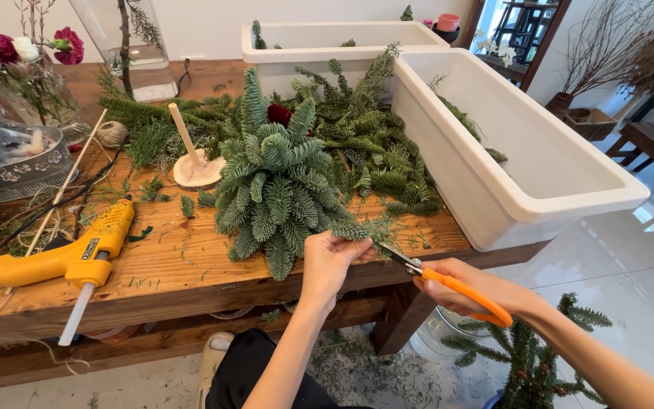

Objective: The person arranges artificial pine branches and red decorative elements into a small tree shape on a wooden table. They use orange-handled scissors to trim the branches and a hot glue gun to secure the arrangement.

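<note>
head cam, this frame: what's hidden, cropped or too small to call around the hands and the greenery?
- Scissors: blade tips lost in the fir sprig; open or closed unclear.
- Right hand: fingers partly hidden by the orange handle.
- Left hand: fingertips hidden behind the sprig.
- Dark red thing: mostly buried in the fir arrangement.
- Back white trough: contents hidden by its wall.
- Glue gun: cord runs off the left edge.

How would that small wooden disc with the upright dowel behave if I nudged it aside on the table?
The wooden disc stand probably slides rather than rolls, since its flat base lies on the table. A push high on the tall thin dowel, which already leans, could tip it. It looks light, and the fir sprigs touching its edge might drag along.
</note>
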